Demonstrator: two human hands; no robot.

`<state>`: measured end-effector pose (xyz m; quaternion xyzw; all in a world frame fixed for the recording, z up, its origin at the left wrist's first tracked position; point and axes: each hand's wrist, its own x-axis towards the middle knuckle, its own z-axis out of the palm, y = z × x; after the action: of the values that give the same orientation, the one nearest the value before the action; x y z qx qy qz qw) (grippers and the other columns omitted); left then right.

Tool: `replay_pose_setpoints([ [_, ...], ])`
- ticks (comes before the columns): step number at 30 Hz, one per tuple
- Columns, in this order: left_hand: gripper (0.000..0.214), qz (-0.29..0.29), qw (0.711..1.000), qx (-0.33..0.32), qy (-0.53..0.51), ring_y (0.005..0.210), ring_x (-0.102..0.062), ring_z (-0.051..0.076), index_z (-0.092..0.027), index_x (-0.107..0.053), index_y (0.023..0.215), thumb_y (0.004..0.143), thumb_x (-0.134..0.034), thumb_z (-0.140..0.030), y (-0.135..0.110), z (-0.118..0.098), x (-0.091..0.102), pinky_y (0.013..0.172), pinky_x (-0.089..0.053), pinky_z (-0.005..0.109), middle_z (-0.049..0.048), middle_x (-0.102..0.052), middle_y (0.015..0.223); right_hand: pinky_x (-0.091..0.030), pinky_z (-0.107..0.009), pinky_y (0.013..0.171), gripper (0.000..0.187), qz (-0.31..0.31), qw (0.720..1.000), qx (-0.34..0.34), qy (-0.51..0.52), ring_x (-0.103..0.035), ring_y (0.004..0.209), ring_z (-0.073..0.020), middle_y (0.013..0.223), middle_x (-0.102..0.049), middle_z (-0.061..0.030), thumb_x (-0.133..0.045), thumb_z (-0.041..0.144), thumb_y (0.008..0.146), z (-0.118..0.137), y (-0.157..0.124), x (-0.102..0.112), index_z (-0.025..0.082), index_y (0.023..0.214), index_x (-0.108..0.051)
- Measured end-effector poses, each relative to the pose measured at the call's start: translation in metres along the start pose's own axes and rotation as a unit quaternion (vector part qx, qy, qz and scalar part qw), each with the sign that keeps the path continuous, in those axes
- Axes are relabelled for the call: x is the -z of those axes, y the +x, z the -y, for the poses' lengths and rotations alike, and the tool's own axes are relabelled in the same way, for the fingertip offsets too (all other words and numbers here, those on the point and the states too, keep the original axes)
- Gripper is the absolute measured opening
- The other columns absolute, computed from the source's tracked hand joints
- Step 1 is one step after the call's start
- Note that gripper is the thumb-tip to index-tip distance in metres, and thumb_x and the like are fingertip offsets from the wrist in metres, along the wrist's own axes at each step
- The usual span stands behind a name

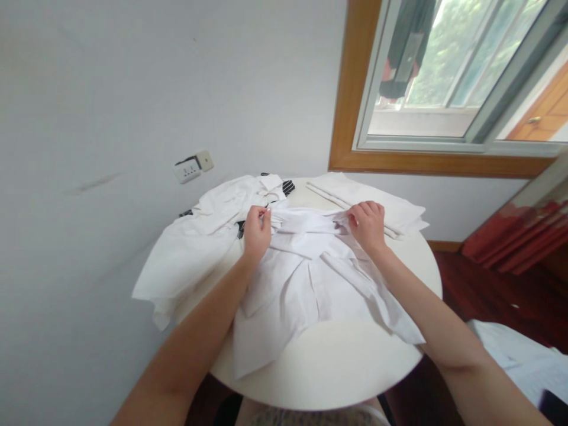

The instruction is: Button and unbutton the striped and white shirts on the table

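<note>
A white shirt [310, 281] is spread over the round white table [319, 367], its upper part bunched into folds and its lower edges fanning toward me. My left hand [258, 231] pinches the cloth at the upper left of the shirt. At the upper right, my right hand [367, 225] has its fingers closed on the same garment. The cloth runs between both hands in loose pleats. Part of what the right fingers grip is hidden behind them.
Rumpled white clothes [195, 254] with black striped bits lie left, hanging over the table edge. A folded white cloth [373, 198] lies back right. Behind are a wall socket [187, 171] and a wood-framed window [339, 118]. Right stand a red curtain [510, 234] and a white item [519, 355].
</note>
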<state>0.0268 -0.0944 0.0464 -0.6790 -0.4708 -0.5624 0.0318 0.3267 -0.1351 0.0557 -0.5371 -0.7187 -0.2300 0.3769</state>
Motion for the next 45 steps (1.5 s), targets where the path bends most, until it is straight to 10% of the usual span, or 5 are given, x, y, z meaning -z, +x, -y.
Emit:
replay_pose_setpoints([
  [10, 0.037, 0.221, 0.948, -0.205, 0.103, 0.114, -0.046, 0.025, -0.024, -0.052, 0.123, 0.087, -0.05, -0.033, -0.032, -0.052, -0.016, 0.111, -0.018, 0.05, 0.0078, -0.058, 0.113, -0.027, -0.045, 0.091, 0.023, 0.035, 0.998, 0.043, 0.021, -0.041, 0.095, -0.0265, 0.09, -0.057, -0.0082, -0.046, 0.015, 0.084, 0.015, -0.006, -0.007, 0.024, 0.097, -0.063],
  [20, 0.03, 0.371, 0.858, -0.352, 0.047, 0.102, -0.05, 0.023, -0.025, -0.064, 0.11, 0.082, -0.055, -0.02, -0.03, -0.054, -0.009, 0.098, -0.037, 0.041, 0.0072, -0.059, 0.097, -0.023, -0.048, 0.096, 0.038, 0.047, 0.998, 0.04, -0.009, -0.041, 0.092, -0.0268, 0.085, -0.055, -0.0087, -0.049, 0.01, 0.08, 0.004, -0.006, -0.012, 0.028, 0.109, -0.064],
  [29, 0.027, 0.445, 0.851, -0.265, -0.089, 0.078, -0.061, 0.016, -0.021, -0.068, 0.079, 0.09, -0.045, -0.032, -0.031, -0.057, -0.001, 0.079, -0.046, 0.028, 0.0048, -0.064, 0.075, -0.024, -0.05, 0.1, 0.036, 0.044, 0.998, 0.035, -0.003, -0.043, 0.101, -0.0273, 0.099, -0.055, -0.0092, -0.051, 0.01, 0.079, 0.007, -0.008, -0.017, 0.027, 0.108, -0.064],
  [36, 0.022, 0.311, 0.939, -0.145, -0.034, 0.095, -0.057, 0.018, -0.02, -0.057, 0.105, 0.088, -0.043, -0.018, -0.041, -0.047, -0.026, 0.086, -0.047, 0.031, 0.0057, -0.061, 0.101, -0.012, -0.054, 0.11, 0.041, 0.098, 0.985, 0.126, 0.068, -0.038, 0.12, -0.0278, 0.126, -0.051, -0.0084, -0.054, 0.019, 0.079, 0.034, -0.012, -0.016, 0.025, 0.12, -0.056],
  [45, 0.034, 0.294, 0.948, -0.114, -0.046, 0.1, -0.058, 0.018, -0.019, -0.045, 0.118, 0.085, -0.042, -0.011, -0.046, -0.042, -0.035, 0.087, -0.047, 0.032, 0.0067, -0.059, 0.11, -0.012, -0.053, 0.111, 0.02, 0.114, 0.974, 0.173, 0.088, -0.041, 0.123, -0.0235, 0.113, -0.062, -0.0049, -0.052, 0.016, 0.086, 0.037, -0.015, -0.029, 0.025, 0.1, -0.064],
])
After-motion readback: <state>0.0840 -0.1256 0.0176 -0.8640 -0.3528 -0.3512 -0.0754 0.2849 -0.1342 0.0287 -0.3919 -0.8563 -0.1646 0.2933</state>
